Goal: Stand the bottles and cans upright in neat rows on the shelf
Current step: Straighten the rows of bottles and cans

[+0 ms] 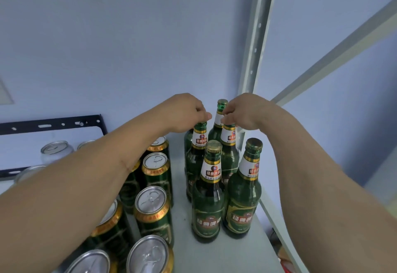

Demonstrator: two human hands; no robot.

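Left hand (184,112) and right hand (242,111) each pinch the capped top of an upright green glass beer bottle (196,154) mid-row on the shelf (225,251); glass likely heavy, smooth, breakable, top-heavy: grip the neck, steady the base.

Left hand (184,111) and right hand (242,112) each pinch a green bottle top at 12 o'clock on the shelf (225,253); two capped bottles (207,189) stand upright nearer, cans (153,210) at 9 o'clock.
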